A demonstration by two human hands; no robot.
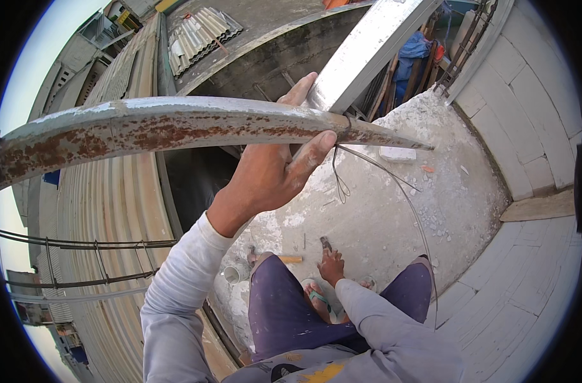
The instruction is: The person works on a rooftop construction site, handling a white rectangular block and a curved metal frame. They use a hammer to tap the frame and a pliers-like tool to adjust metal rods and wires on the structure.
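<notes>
A rust-flaked metal pole (157,127) crosses the upper view from the left and meets a silver metal beam (361,57). My left hand (268,169) is closed around the pole just left of that joint, its thumb in front and its fingers behind, beside the beam. Thin dark tie wire (342,143) loops round the pole at the joint, and its loose ends hang down. Low between my knees, my right hand (331,267) is closed on a small dark tool (326,244); its exact kind does not show.
A hammer (287,259) with a wooden handle and a pale cup-like container (235,274) lie left of my right hand. Rubble dots the rough concrete floor (393,210). Pale block walls (527,96) rise at right; corrugated roofing (106,210) lies below at left.
</notes>
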